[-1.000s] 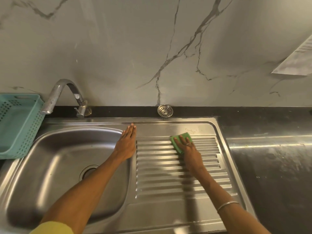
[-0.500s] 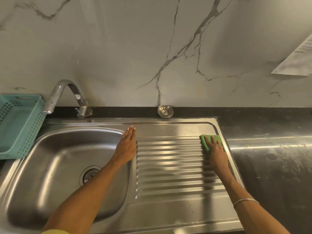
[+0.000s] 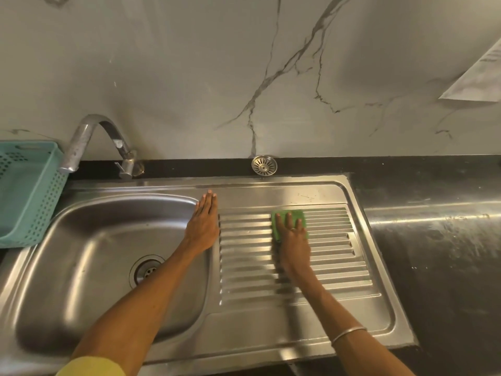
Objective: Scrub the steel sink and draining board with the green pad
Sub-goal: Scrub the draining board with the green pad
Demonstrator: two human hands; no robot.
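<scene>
Green pad (image 3: 289, 222) now mid-board on the upper ribs of the draining board (image 3: 320, 270); half a second ago it sat at the right edge, so the stroke reversed leftward. Right hand (image 3: 294, 240) grip: fingers flat, pressing the pad down. Left hand (image 3: 203, 226) flat, bracing on the rim beside the sink (image 3: 89, 248). Likely board only partly scrubbed; bowl looks untouched. No readable writing; paper (image 3: 479, 77) on wall too blurred.
</scene>
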